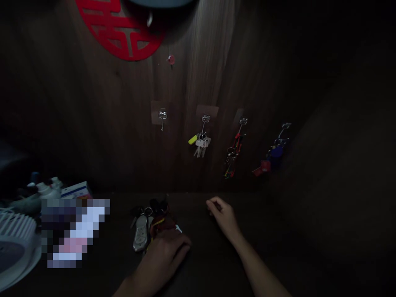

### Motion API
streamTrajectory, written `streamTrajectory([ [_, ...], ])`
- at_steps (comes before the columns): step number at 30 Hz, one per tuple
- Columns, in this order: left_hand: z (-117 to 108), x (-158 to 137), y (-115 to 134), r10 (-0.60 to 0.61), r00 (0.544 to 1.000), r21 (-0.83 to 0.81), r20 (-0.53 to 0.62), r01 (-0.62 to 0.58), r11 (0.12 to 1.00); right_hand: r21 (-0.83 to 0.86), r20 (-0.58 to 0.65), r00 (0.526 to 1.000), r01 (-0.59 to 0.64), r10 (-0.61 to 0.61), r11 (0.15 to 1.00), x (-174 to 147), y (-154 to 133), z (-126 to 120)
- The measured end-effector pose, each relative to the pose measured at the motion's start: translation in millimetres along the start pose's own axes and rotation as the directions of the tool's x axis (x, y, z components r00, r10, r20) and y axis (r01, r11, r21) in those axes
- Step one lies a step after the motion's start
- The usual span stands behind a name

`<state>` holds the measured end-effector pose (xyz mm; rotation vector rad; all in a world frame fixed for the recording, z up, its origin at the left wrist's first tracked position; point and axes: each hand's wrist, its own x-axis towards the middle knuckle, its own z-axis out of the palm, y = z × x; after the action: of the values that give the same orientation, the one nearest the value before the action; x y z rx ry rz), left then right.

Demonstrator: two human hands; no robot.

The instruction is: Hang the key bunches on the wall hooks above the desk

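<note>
Working at the pile of keys and fobs (pixel 157 221) on the dark table (pixel 201 268), you have your left hand (pixel 165 251) laid over its near side; the fingertips are hidden, so you cannot tell whether that grip is pinching anything. Your right hand (pixel 223 214) stands apart to the right, fingers curled in towards the thumb, with nothing visible in its grip. A silver remote (pixel 141 234) lies just left of your left hand, with a metal ring (pixel 151 210) by its upper end. To handle the pile well, you would do best to sort it by touch as well as sight, given the dim light, and to take hold of a ring rather than a loose key, so the other pieces are less likely to drag or snag. Your right hand could steady whatever slides.
</note>
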<state>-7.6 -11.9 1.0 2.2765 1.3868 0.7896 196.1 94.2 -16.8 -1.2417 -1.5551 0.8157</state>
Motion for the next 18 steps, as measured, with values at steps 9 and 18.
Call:
streamTrajectory([
  [9,-45,-3,-29,-0.202,0.966,0.341,-0.159,0.246,0.907,-0.168,0.108,0.993,0.064,-0.046,0.984,-2,1,3],
  [18,2,-2,6,-0.021,0.995,0.278,0.100,-0.008,0.961,-0.238,0.326,0.925,0.278,-0.193,0.931,-12,-11,10],
])
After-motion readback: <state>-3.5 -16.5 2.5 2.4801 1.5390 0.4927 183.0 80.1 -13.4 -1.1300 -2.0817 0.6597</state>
